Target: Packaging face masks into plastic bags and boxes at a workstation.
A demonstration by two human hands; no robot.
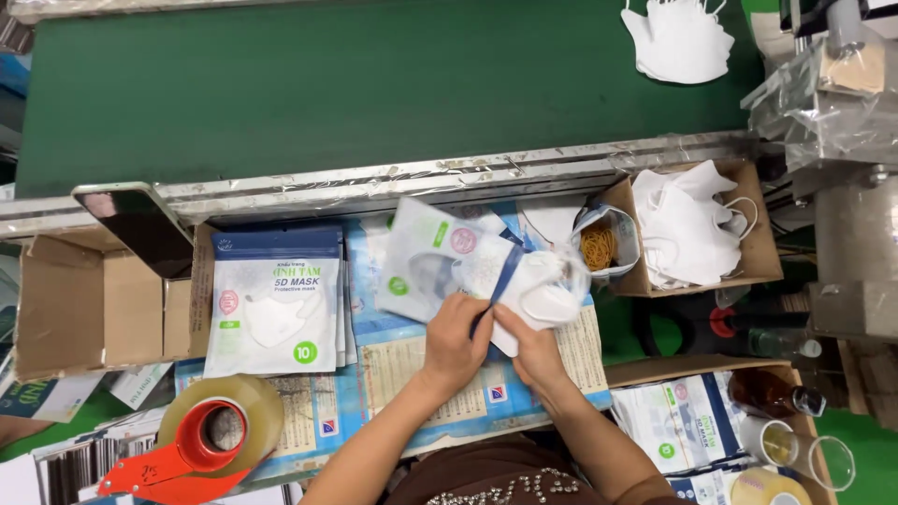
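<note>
Both hands meet over the middle of the worktop (412, 365). The left hand (454, 337) grips the open edge of a white pouch (426, 262), and the right hand (533, 351) is closed on a bunch of white masks (547, 295) whose top seems to sit in the pouch mouth, though the overlap is hard to read. A stack of printed pouches (273, 304) lies to the left, a tape dispenser (201, 444) nearer the body, and a cardboard box of masks (692, 229) to the right.
</note>
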